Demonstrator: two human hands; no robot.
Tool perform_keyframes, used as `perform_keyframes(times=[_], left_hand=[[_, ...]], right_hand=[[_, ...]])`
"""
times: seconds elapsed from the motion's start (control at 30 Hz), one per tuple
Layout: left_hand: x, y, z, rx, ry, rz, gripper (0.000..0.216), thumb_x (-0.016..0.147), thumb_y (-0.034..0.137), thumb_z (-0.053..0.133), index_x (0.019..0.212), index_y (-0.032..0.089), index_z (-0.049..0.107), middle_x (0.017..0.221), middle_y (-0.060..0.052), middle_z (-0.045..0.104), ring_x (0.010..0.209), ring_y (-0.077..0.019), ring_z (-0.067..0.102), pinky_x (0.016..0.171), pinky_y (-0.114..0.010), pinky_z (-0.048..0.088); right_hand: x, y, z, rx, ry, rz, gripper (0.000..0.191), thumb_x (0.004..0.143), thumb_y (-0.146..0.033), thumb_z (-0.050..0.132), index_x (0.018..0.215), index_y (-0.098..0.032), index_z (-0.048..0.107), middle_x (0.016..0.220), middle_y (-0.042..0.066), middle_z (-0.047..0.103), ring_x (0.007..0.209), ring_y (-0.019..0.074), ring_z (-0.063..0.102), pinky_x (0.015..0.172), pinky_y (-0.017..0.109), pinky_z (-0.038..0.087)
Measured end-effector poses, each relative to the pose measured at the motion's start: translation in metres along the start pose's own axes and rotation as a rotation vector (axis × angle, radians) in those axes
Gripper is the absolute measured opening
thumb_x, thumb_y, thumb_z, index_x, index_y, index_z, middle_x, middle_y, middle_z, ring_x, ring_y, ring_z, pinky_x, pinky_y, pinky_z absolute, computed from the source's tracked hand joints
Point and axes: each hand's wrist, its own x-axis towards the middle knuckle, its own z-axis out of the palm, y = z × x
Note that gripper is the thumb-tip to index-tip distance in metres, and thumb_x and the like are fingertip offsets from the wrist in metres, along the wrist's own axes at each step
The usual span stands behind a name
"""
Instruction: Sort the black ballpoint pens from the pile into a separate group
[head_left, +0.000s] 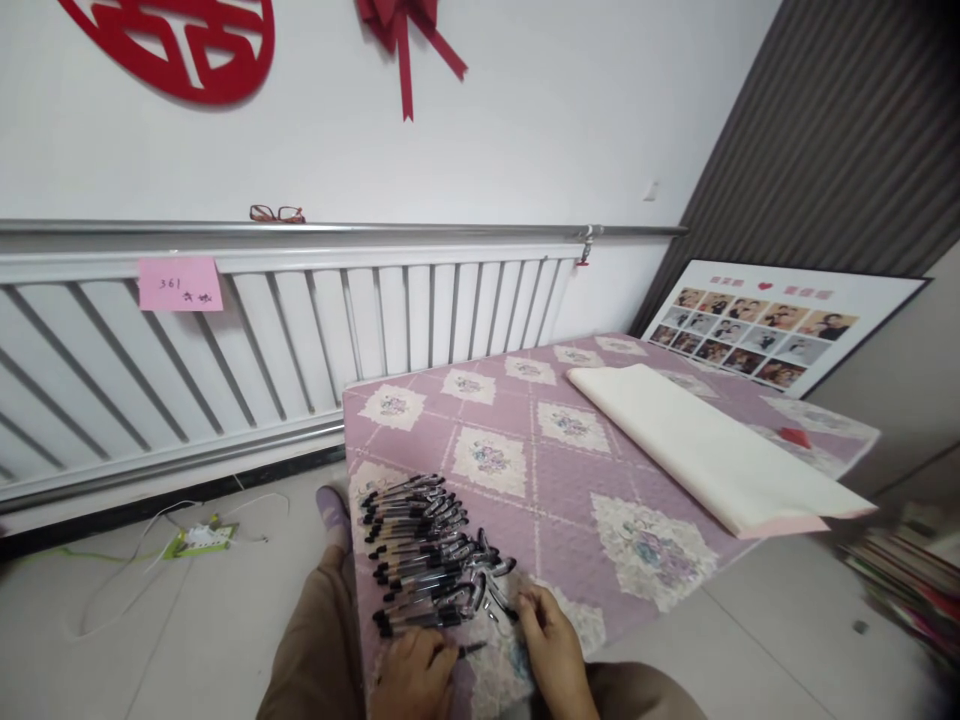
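Observation:
My left hand (416,672) is closed at the near edge of the table, its fingers curled round a pen (472,649) whose dark end sticks out to the right. My right hand (553,640) lies a little further right, thumb and fingers pinched together beside some loose black pen parts (496,590). What sits between those fingertips, if anything, is too small to tell. Beyond my left hand, several clear-barrelled pens with black ends (412,550) lie side by side in a long row. Small black and silvery pieces are heaped at the row's right side.
A purple floral cloth (517,480) covers the table. On its right lies a large folded pale sheet (675,450), with a photo board (757,325) behind. A white radiator (420,310) runs along the wall. On the floor at left is a power strip (202,538) with cables.

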Motion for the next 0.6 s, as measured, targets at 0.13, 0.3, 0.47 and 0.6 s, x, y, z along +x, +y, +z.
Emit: perform_keyframes(times=[0.13,0.3,0.47,0.6], left_hand=[[-0.002,0.001,0.007,0.049,0.035,0.006,0.029,0.077,0.017,0.05,0.101,0.03,0.062,0.087,0.0,0.064,0.079,-0.0171,0.058,0.069,-0.027,0.045],[-0.002,0.001,0.006,0.061,0.023,0.002,0.028,0.078,0.017,0.049,0.099,0.03,0.062,0.086,0.0,0.065,0.076,-0.017,0.058,0.066,-0.027,0.043],[-0.001,0.004,-0.001,0.024,-0.023,-0.031,0.031,0.077,0.017,0.049,0.102,0.03,0.062,0.089,-0.001,0.065,0.079,-0.0179,0.058,0.069,-0.028,0.044],[-0.001,0.005,-0.004,0.014,-0.043,-0.032,0.032,0.077,0.016,0.05,0.103,0.03,0.062,0.09,-0.001,0.064,0.082,-0.0183,0.058,0.073,-0.028,0.045]], right_hand=[[-0.004,0.008,0.004,-0.006,0.025,-0.007,0.033,0.08,-0.047,0.05,0.086,-0.018,0.066,0.086,0.009,0.073,0.08,0.0229,0.069,0.074,0.03,0.055],[-0.008,0.013,0.008,-0.047,0.059,-0.031,0.032,0.081,-0.044,0.049,0.087,-0.018,0.066,0.088,0.01,0.074,0.083,0.024,0.069,0.076,0.032,0.056],[-0.009,0.012,0.007,-0.066,0.067,-0.076,0.029,0.082,-0.042,0.048,0.087,-0.019,0.066,0.086,0.009,0.073,0.081,0.0226,0.07,0.074,0.031,0.056],[-0.01,0.01,0.007,-0.08,0.065,-0.097,0.027,0.083,-0.039,0.048,0.087,-0.019,0.066,0.086,0.008,0.073,0.082,0.0221,0.069,0.076,0.031,0.056]])
